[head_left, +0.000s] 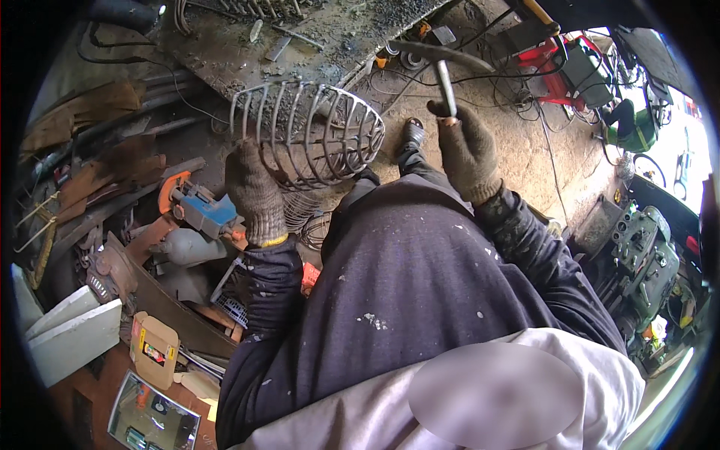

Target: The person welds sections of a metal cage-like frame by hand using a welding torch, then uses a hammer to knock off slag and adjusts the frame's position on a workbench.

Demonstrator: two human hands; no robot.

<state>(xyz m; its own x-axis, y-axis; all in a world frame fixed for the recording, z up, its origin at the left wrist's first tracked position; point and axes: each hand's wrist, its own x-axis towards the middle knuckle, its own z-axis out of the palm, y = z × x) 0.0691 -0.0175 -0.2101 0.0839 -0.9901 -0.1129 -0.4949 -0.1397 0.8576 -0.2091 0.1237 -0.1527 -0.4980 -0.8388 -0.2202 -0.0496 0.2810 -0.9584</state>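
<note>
My left hand (253,186), in a knitted work glove with a yellow-edged cuff, grips the near left end of a rounded cage of bent metal bars (358,127). The cage is tilted, close to the near edge of a dirty metal workbench (217,56). In my gloved right hand (470,154) is a chipping hammer (447,88), held by its metal handle. Its long, thin, curved head is raised to the right of the cage, apart from it. The fingers of both hands are closed.
Scrap bars and a rusty sheet (97,180) lie at left, near a blue and orange tool (206,212). Cables cross the floor (525,157) at right, toward a red and grey machine (581,71). A person in green (636,131) is farther right, beyond a greasy metal machine (645,240).
</note>
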